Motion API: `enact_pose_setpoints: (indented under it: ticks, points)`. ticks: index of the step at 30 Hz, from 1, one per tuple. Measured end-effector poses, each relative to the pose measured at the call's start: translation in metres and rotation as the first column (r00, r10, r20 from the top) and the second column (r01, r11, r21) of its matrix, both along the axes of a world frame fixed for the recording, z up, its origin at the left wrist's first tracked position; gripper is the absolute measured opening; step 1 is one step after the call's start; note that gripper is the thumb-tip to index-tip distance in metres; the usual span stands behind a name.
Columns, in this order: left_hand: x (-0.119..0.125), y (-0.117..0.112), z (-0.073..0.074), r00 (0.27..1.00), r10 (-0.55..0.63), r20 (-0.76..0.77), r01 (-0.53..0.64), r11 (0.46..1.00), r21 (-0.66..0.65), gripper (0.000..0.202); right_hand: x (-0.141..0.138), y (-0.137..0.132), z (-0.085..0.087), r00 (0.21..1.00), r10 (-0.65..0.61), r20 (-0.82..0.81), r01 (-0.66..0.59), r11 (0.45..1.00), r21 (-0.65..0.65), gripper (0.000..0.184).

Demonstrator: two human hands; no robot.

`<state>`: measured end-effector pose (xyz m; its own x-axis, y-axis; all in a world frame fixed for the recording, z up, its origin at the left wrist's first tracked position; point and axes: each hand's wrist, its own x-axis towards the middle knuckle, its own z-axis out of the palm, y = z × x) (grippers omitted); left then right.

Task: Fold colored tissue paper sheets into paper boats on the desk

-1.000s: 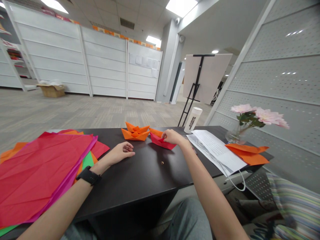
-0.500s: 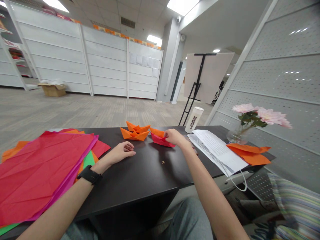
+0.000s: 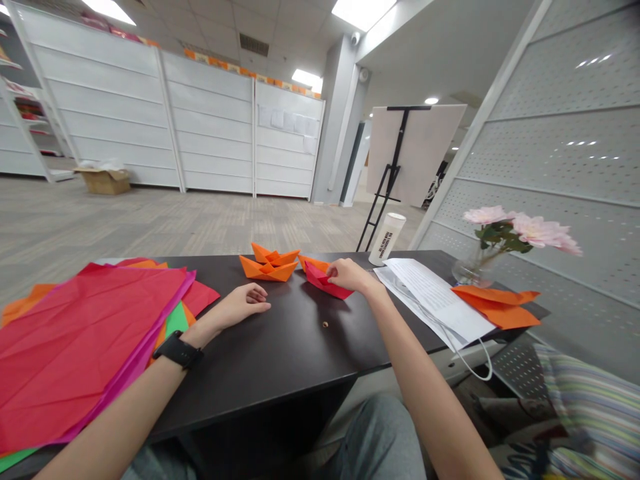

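Note:
My right hand (image 3: 344,273) pinches the near side of a red paper boat (image 3: 320,280) at the far part of the dark table; its fingertips hide part of the boat. Just behind the red boat, an orange paper boat (image 3: 306,260) shows only in part. To the left, more orange folded paper boats (image 3: 270,268) stand close together. My left hand (image 3: 249,301), with a black watch on the wrist, lies on the table holding nothing, thumb apart and fingers loosely bent. Beside that arm is a stack of coloured paper sheets (image 3: 95,333), red on top.
Printed papers (image 3: 435,300) with a white cable across them lie on the right, near a folded orange paper (image 3: 495,307) and a glass vase (image 3: 470,272) of pink flowers. A white canister (image 3: 387,239) stands at the back edge. A tiny ring-like bit (image 3: 325,325) lies mid-table.
My right hand has drawn the red boat slightly right and towards me, and it now sits at a different angle. The left hand stays in place.

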<state>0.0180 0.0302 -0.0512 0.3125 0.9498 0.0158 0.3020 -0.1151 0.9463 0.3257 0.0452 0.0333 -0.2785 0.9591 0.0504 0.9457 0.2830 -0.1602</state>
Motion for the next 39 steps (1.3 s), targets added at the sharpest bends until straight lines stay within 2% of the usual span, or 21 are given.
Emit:
enact_pose_setpoints:
  ticks: [16,30,35,39]
  points:
    - [-0.001,0.002,-0.005,1.0,-0.002,0.002,0.002,1.0,0.01,0.045,0.002,-0.004,-0.003,1.0,0.001,-0.032,-0.001,1.0,-0.002,0.017]
    - [-0.001,0.0,-0.002,1.0,-0.002,-0.019,0.002,1.0,0.004,0.045,0.001,-0.006,-0.005,0.997,0.013,-0.074,-0.01,0.999,0.033,0.015]
    - [-0.001,-0.001,-0.001,1.0,-0.006,-0.019,0.006,1.0,0.006,0.045,0.003,-0.011,0.005,0.993,0.013,-0.117,-0.006,0.998,0.061,0.02]
    - [-0.001,-0.001,-0.001,1.0,-0.007,-0.017,0.007,1.0,0.016,0.046,0.002,-0.033,0.026,0.984,0.034,-0.176,-0.002,0.984,0.177,0.03]
